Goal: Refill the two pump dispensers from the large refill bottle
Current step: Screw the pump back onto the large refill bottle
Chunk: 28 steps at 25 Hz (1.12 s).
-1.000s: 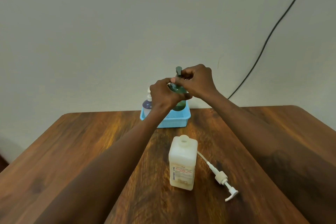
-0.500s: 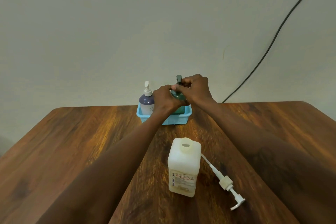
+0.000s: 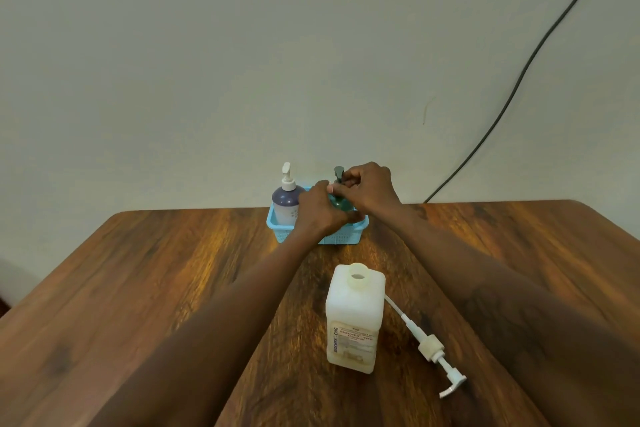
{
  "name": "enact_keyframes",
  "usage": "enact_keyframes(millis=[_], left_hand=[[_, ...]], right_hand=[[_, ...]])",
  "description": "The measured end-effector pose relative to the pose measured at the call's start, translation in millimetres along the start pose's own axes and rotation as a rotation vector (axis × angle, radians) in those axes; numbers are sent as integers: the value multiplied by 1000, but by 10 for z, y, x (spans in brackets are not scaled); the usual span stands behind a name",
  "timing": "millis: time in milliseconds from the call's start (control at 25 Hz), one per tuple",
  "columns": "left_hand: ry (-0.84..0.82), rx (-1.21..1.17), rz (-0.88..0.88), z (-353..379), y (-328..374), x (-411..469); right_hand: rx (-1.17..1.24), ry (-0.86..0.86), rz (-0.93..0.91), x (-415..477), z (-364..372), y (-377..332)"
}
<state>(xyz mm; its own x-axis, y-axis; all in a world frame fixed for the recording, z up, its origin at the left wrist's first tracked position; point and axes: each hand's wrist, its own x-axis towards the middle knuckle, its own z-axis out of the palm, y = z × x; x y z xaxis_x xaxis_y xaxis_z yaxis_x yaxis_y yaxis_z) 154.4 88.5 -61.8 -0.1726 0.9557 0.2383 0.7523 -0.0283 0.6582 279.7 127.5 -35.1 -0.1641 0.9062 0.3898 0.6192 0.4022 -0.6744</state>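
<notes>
Hands at basket (image 3: 341, 240): left hand (image 3: 320, 210) grips green dispenser (image 3: 343, 204) body, right hand (image 3: 369, 189) pinches its pump; refill bottle (image 3: 353, 317) stands uncapped.

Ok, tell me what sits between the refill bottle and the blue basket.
Nothing: the head view shows bare table between refill bottle and basket.

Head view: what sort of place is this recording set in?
Probably an ordinary indoor room, home or office; the frame cannot settle which. A wooden table stands against a plain wall with a black cable running down it, and a small blue basket holds two dispensers.
</notes>
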Motion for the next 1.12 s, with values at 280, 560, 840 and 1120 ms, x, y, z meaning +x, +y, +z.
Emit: enact_keyframes(millis=[280, 560, 840, 1120], left_hand=[[-12, -441, -47, -635, 33, -737], [-470, -607, 117, -939, 2, -1597], [-366, -215, 193, -814, 120, -1899], [-258, -205, 162, -794, 114, -1971]], right_hand=[[9, 16, -1, -491, -438, -74], [-112, -145, -162, -1266, -826, -98], [-372, -536, -211, -1905, -1151, -252], [-817, -908, -316, -2112, -940, -63]])
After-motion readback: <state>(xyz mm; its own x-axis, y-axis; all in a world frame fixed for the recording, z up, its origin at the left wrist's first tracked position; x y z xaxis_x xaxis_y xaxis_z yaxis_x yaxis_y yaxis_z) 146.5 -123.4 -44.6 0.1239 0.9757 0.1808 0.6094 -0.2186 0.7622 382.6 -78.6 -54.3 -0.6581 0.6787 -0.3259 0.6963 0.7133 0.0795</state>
